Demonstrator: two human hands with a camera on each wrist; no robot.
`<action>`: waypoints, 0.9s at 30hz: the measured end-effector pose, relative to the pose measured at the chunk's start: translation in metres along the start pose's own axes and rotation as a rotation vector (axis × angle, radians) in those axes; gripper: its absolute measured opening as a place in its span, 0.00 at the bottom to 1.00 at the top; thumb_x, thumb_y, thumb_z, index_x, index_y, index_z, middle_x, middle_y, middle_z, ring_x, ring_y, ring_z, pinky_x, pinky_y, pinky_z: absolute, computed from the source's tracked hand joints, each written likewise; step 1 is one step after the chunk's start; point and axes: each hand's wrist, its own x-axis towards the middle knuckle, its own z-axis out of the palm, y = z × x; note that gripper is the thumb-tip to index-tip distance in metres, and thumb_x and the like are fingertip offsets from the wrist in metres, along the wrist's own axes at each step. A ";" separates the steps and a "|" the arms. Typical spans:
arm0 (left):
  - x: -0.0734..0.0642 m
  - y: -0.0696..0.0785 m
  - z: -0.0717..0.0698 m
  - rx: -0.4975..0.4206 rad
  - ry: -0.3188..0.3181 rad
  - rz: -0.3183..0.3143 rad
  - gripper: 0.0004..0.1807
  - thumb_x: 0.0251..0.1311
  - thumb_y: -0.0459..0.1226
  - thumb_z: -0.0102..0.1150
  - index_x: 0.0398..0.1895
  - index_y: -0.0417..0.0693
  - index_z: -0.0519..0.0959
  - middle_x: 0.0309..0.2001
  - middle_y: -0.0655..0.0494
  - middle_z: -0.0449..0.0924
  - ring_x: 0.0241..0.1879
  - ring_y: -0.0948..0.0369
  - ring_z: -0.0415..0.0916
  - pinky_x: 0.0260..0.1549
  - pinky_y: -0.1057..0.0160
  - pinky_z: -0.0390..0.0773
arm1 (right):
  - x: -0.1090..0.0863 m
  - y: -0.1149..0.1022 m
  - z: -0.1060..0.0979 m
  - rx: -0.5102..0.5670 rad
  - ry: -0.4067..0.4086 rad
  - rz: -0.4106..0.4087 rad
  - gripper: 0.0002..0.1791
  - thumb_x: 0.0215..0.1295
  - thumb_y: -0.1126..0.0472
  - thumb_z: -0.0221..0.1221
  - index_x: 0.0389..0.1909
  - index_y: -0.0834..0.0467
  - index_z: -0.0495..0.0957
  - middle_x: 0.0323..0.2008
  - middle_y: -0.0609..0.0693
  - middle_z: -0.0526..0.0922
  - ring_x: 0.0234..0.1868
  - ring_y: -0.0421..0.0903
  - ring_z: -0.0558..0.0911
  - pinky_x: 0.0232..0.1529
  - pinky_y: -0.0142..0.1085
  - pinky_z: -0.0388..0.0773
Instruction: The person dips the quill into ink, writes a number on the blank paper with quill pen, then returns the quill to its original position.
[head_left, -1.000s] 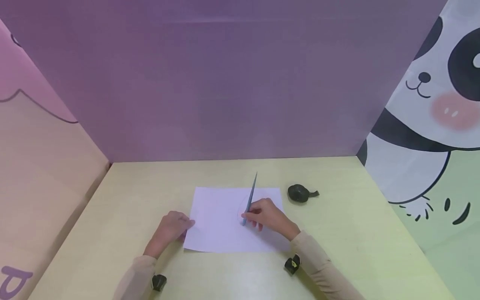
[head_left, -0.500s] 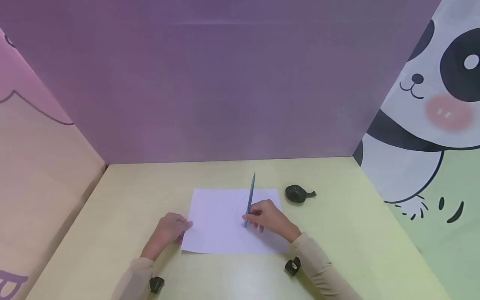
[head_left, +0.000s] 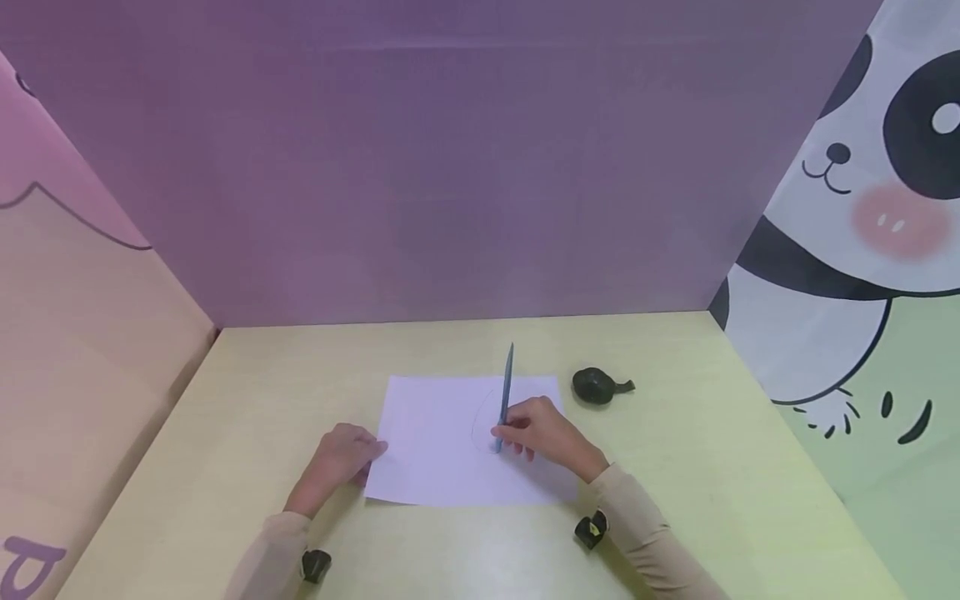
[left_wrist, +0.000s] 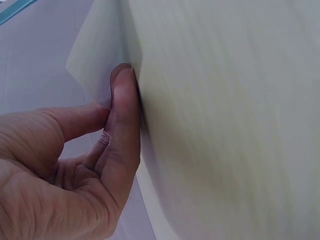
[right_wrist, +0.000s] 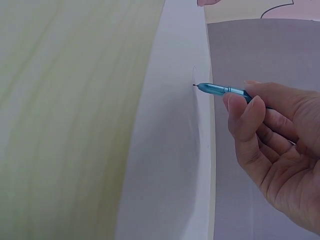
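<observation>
Got a slim, shiny blue-teal pen (head_left: 507, 385) pinched snugly in my right hand (head_left: 547, 435), near upright, tip down on the white rectangular paper sheet (head_left: 423, 446). My left hand's (head_left: 343, 457) pinching the sheet's left edge, thumb on top. Sheet's on the pale yellow wood-grain table (head_left: 247, 400), kinda mid-table.

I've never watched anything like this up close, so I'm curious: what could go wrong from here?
The paper could swivel, since the left hand holds just its left edge. The pen might wobble, because the right hand grips it low. The dark object near the paper's far right corner could perhaps get nudged.
</observation>
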 end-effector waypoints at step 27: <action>0.005 -0.004 0.001 0.002 -0.017 0.005 0.15 0.70 0.37 0.61 0.43 0.29 0.83 0.31 0.47 0.85 0.28 0.57 0.81 0.31 0.59 0.82 | -0.002 0.002 -0.004 -0.027 0.028 0.028 0.10 0.73 0.63 0.64 0.33 0.65 0.86 0.20 0.54 0.83 0.16 0.39 0.77 0.18 0.33 0.79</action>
